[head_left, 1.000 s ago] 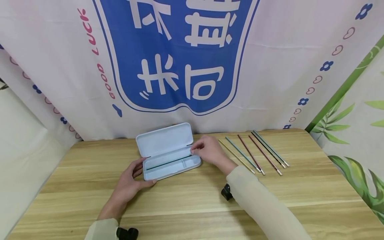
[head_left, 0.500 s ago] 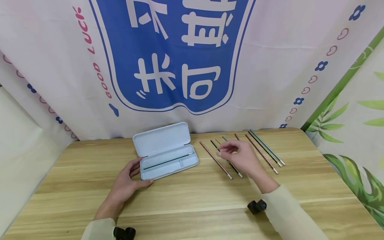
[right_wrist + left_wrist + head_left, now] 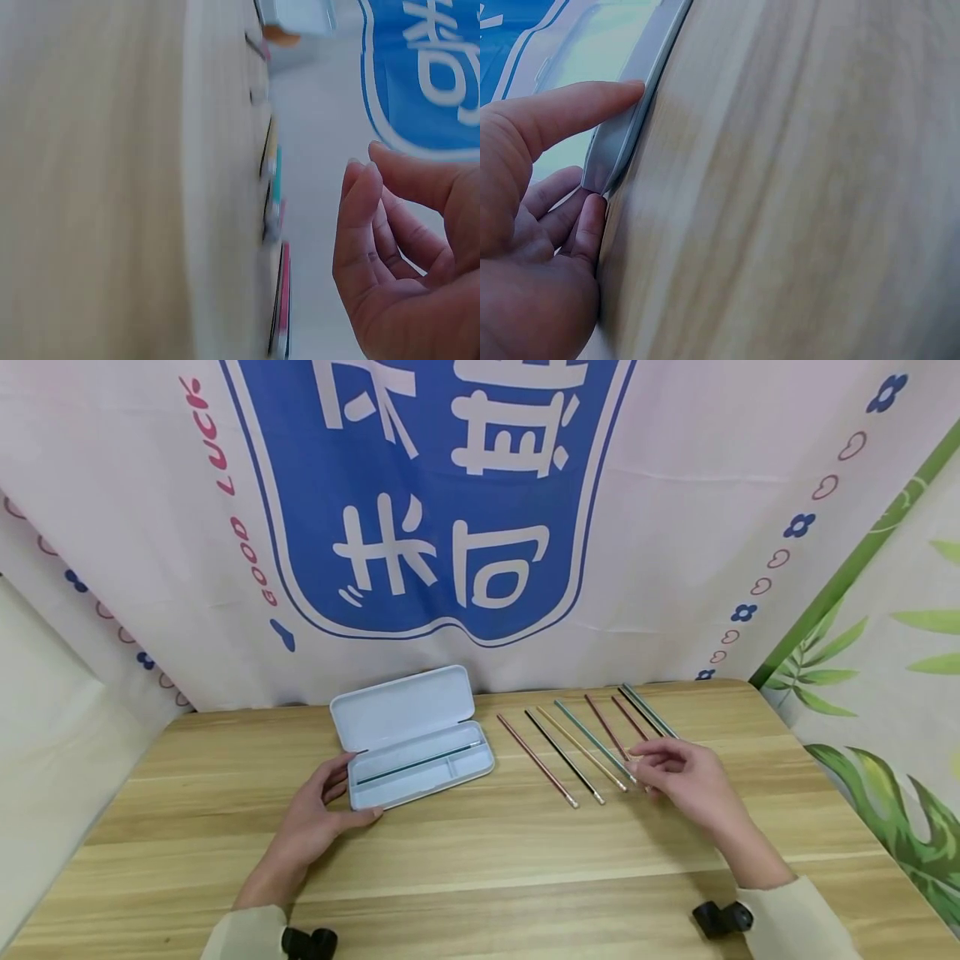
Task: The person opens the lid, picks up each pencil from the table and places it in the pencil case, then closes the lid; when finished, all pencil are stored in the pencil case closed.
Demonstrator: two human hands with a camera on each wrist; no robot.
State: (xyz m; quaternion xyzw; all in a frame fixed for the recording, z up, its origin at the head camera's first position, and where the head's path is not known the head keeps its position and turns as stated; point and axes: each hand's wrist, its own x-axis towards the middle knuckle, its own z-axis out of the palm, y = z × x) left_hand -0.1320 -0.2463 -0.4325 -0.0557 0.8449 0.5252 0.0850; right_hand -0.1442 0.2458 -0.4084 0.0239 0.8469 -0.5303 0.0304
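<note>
Left hand [image 3: 318, 806] grips pencil case [image 3: 408, 718], presumably steadying it; right hand [image 3: 688, 778], grip narrow and empty, hovers above spaced pencils [image 3: 582, 749].

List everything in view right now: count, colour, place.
Pencil case: 1, light blue, open, left of centre.
Pencil inside: 1, dark green, lying in the case.
Loose pencils: 8 (3 red, 2 black, 2 blue-green, 1 yellow), right of the case.
Table: 1, wood-toned, underneath.
Backdrop: 1, white with blue panel, behind.
Leaf print: 1, green, far right.
Wrist cameras: 2, black, bottom edge.
Sleeves: 2, pale, bottom edge.
Left hand: 1, holding the case's left end.
Right hand: 1, covering some pencil ends.
</note>
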